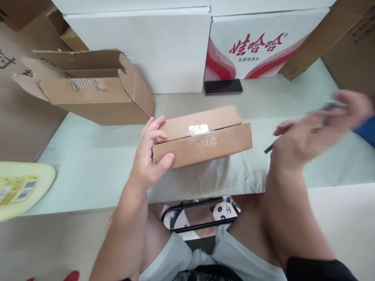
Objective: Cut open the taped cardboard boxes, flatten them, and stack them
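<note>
Facing 娃哈哈 carton (263, 43), left hand (148, 156) grips taped box (205, 140), right hand (307, 132) a thin tool (268, 148).

Bright, flat indoor light; motion blur at right.
Soft overhead light casts only faint shadows under the small carton (202, 136) and the open box (88, 89) at upper left. The right grip (310, 132) and its thin tool (269, 148) smear with motion. Straight lines bend near the frame edges, and the white boxes (164, 47) glare mildly.

Left grip (149, 156) clasps the cardboard box (205, 140); right grip (307, 134) blurred.
</note>
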`<state>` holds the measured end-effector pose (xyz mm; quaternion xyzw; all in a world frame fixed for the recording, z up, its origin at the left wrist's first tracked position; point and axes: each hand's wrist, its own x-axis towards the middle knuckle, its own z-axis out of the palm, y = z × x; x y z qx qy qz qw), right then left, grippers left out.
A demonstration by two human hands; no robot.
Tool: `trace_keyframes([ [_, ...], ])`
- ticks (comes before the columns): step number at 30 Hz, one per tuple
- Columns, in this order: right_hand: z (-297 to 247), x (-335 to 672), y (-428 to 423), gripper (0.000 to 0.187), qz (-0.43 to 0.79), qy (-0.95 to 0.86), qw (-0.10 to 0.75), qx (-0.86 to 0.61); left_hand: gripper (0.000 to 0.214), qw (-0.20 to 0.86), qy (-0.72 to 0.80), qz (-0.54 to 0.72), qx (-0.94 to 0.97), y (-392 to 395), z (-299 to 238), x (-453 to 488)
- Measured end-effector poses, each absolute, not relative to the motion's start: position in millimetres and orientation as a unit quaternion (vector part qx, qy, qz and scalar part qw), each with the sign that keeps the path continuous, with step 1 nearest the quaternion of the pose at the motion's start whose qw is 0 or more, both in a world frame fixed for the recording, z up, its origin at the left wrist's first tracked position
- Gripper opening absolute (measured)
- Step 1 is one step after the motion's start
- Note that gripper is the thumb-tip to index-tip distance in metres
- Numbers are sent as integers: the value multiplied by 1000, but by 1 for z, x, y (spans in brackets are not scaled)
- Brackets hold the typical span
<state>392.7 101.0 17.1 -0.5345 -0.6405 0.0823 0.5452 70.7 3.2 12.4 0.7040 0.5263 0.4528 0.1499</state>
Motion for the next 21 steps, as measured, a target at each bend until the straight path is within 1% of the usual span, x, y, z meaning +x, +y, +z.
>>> trace_keyframes([
  [2,4,393,100,40,38,-642,488,-590,54,162,520,458,702,2,12,67],
  [3,-3,392,101,41,50,-652,439,-616,62,163,520,459,701,1,12,66],
  [5,-14,389,104,49,128,-669,338,-650,69,153,519,465,700,0,14,63],
  [6,-17,387,105,52,161,-667,308,-659,69,149,516,471,700,-1,15,63],
  [7,-19,386,106,53,181,-665,298,-660,65,148,511,480,698,-2,17,63],
  [9,-18,383,108,45,208,-665,325,-639,56,158,502,492,693,-3,22,64],
  [12,-9,379,105,21,281,-642,438,-563,42,199,497,505,677,-6,26,65],
  [13,-6,377,104,16,303,-638,474,-525,37,216,495,509,671,-6,27,64],
  [15,2,375,98,19,314,-649,530,-447,34,255,488,520,653,-6,25,63],
  [17,9,373,92,23,290,-676,557,-385,42,284,476,524,646,-6,21,61],
  [19,15,372,86,26,292,-710,539,-348,49,289,461,517,661,-5,16,59],
  [21,18,372,82,36,329,-750,485,-307,52,283,446,499,687,-4,12,59],
])
